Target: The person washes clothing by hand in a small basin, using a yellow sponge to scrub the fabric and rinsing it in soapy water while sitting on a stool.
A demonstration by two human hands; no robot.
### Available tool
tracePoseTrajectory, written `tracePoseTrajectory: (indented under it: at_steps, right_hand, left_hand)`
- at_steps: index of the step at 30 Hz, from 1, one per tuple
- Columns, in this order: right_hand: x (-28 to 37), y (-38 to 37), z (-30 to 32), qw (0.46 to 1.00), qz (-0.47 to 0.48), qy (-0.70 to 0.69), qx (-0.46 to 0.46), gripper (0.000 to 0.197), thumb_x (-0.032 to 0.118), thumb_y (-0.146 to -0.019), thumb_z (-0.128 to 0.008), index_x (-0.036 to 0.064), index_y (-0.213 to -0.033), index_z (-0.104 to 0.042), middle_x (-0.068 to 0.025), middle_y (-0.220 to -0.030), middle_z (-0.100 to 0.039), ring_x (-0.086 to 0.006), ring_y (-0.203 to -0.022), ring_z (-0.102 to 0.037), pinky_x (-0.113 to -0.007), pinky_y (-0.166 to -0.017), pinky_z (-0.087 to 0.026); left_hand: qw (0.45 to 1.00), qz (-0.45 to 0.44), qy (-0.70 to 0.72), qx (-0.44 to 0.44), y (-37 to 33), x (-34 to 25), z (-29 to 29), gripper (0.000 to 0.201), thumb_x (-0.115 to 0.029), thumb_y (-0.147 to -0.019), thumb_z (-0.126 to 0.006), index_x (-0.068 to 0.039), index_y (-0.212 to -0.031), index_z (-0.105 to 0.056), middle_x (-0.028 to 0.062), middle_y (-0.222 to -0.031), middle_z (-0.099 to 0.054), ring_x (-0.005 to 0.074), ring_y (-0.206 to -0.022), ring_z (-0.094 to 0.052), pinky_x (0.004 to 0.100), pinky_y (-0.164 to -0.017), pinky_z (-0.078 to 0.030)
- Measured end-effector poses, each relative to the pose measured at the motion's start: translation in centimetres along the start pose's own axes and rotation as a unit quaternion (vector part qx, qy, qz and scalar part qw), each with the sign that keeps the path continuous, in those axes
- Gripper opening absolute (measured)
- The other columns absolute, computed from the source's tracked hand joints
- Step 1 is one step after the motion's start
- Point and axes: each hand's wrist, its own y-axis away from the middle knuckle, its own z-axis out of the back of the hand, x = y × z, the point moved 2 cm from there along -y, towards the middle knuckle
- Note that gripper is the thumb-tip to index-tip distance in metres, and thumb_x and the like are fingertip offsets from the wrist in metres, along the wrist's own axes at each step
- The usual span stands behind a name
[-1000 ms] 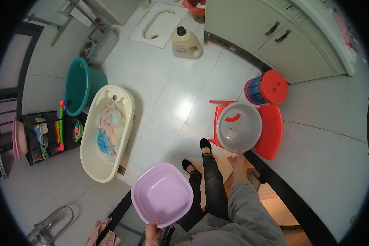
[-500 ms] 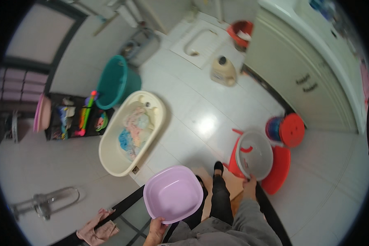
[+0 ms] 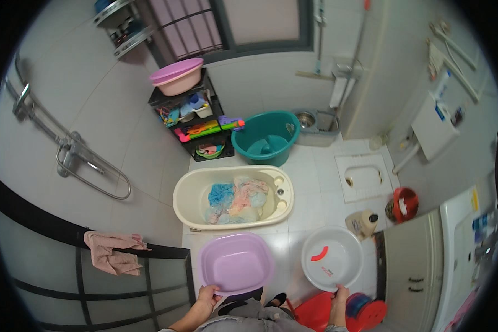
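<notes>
My left hand (image 3: 207, 296) grips the near rim of a lilac plastic basin (image 3: 237, 263), which holds nothing. In my right hand (image 3: 340, 295) is the near rim of a round whitish-grey basin (image 3: 337, 265) with a red mark inside; it hangs above the floor at right. Beyond the lilac basin lies a cream baby bathtub (image 3: 191, 191). Wet-looking clothes (image 3: 239, 196) in blue, pink and pale colours are heaped in the tub. A red plastic chair (image 3: 314, 311) shows below the whitish-grey basin, partly hidden.
A teal tub (image 3: 266, 133) stands behind the bathtub, beside a black shelf (image 3: 218, 113) of toys. At right are a beige jug (image 3: 362, 222), a red bin (image 3: 406, 202), a squat toilet (image 3: 365, 177) and a vanity cabinet (image 3: 412, 271). A pink cloth (image 3: 113, 254) hangs over the glass door's frame.
My view has turned left toward the bathtub and window. The whitish-grey basin has come off the red chair, lifted in my right hand. My left hand keeps hold of the lilac basin.
</notes>
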Motion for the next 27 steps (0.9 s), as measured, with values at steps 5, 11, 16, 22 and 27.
tracePoseTrajectory:
  at_steps: [5, 11, 16, 22, 27]
  right_hand:
    - [6.5, 4.4, -15.3, 0.991, 0.024, 0.067, 0.11, 0.011, 0.006, -0.066, -0.051, 0.0063, -0.076, -0.046, -0.0044, -0.053, -0.044, -0.0122, -0.036, -0.037, -0.021, -0.028, -0.024]
    - [16.1, 9.4, -37.6, 0.938, 0.091, 0.119, 0.313, 0.021, 0.008, -0.067, -0.055, 0.0052, -0.084, -0.042, -0.0058, -0.052, -0.041, -0.0138, -0.031, -0.034, -0.024, -0.026, -0.025]
    - [23.7, 18.8, -56.0, 0.87, 0.151, 0.146, 0.446, 0.012, 0.011, -0.072, -0.053, 0.0019, -0.072, -0.045, -0.0057, -0.046, -0.043, -0.0133, -0.027, -0.034, -0.025, -0.026, -0.026]
    - [27.9, 28.5, -76.1, 0.81, 0.19, 0.117, 0.542, 0.014, 0.01, -0.074, -0.051, -0.0029, -0.076, -0.046, -0.0088, -0.048, -0.047, -0.0133, -0.03, -0.039, -0.023, -0.025, -0.029]
    - [28.0, 33.8, -89.1, 0.792, 0.177, 0.131, 0.57, 0.02, 0.009, -0.077, -0.047, -0.0071, -0.089, -0.045, -0.0137, -0.055, -0.053, -0.0138, -0.033, -0.044, -0.022, -0.025, -0.034]
  left_hand:
    - [0.991, -0.002, 0.132, -0.002, -2.9, -4.5, -2.8, 0.037, 0.004, -0.062, -0.047, -0.006, -0.098, -0.044, 0.0101, -0.087, -0.048, 0.0234, -0.071, -0.053, 0.0326, -0.052, -0.05]
    - [0.962, -0.08, 0.243, 0.099, -1.9, -10.6, -4.1, 0.028, -0.003, -0.07, -0.047, -0.004, -0.098, -0.047, 0.0083, -0.095, -0.048, 0.02, -0.086, -0.051, 0.027, -0.074, -0.047]
    - [0.933, -0.104, 0.337, 0.075, -4.6, -11.2, -2.8, 0.053, -0.001, -0.062, -0.047, -0.009, -0.114, -0.038, 0.0076, -0.104, -0.045, 0.0243, -0.096, -0.048, 0.0382, -0.076, -0.046]
    - [0.963, -0.159, 0.21, -0.059, -5.9, -3.1, -0.2, 0.035, -0.008, -0.08, -0.051, -0.003, -0.113, -0.041, 0.0115, -0.101, -0.048, 0.018, -0.091, -0.046, 0.0245, -0.075, -0.043]
    - [0.897, -0.169, 0.34, -0.227, -0.9, 1.6, -6.2, 0.027, -0.009, -0.076, -0.051, -0.001, -0.102, -0.048, 0.008, -0.079, -0.053, 0.0138, -0.066, -0.05, 0.0238, -0.053, -0.043]
